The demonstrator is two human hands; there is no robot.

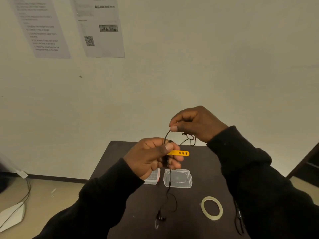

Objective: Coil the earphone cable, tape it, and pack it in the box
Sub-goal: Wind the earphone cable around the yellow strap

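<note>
I hold a thin black earphone cable (169,183) above a small dark table (198,169). My left hand (153,156) pinches a bunch of the cable together with a yellow strap (180,153) that sticks out to the right. Higher and to the right, my right hand (195,125) pinches another stretch of the cable, and a loop dangles under it. The cable hangs down from my left hand to an earbud (160,217) resting on the table. A clear plastic box (152,178) is partly hidden behind my left hand. Its clear lid (177,178) lies beside it. A tape roll (212,208) lies at the front right.
The table stands against a pale wall with two printed sheets (101,26) taped up high. On the floor at the left are dark wires (25,194) and a white object (12,216). Another bit of black cable (239,219) hangs by my right sleeve.
</note>
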